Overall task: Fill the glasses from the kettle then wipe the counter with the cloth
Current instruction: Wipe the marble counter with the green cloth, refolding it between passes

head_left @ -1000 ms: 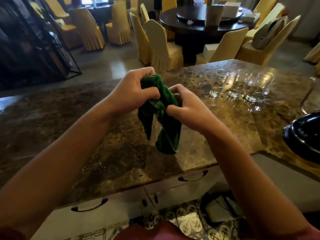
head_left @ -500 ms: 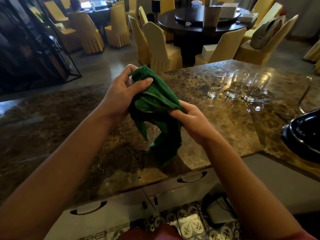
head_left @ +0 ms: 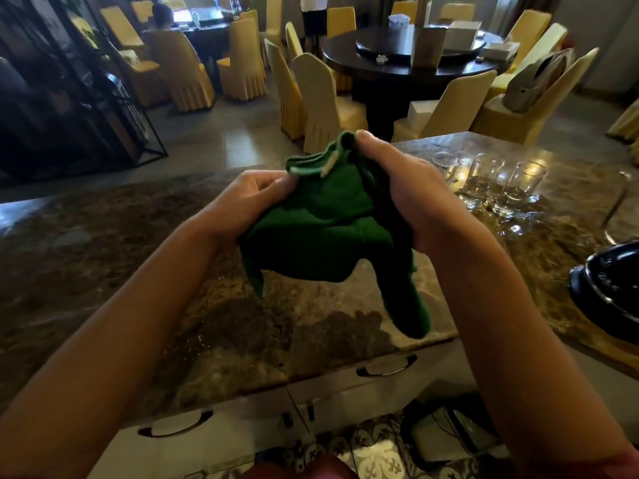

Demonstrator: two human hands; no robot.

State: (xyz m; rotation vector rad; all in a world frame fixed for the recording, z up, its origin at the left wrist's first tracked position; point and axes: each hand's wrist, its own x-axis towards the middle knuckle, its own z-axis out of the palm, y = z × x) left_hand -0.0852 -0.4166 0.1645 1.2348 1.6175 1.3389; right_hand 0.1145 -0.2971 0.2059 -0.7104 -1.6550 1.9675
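A dark green cloth (head_left: 328,229) hangs in the air above the brown marble counter (head_left: 103,271), held between both hands. My left hand (head_left: 249,198) pinches its left edge near a pale hem. My right hand (head_left: 408,195) grips the cloth's right side, thumb on top. One end of the cloth droops down toward the counter's front edge. Three glasses (head_left: 484,183) with some water stand in a row on the counter, to the right of my right hand. The black kettle (head_left: 608,281) sits at the right edge, partly out of frame.
Wet patches shine on the counter around the glasses. White drawers (head_left: 380,382) with dark handles sit under the counter's front edge. Beyond the counter stand yellow-covered chairs (head_left: 318,102) and a dark round table (head_left: 415,60). A black metal rack (head_left: 103,108) is far left.
Both hands have raised the cloth and spread it wider. My right hand moved up from below the cloth to grip its upper right side; my left hand shifted down to the left edge.
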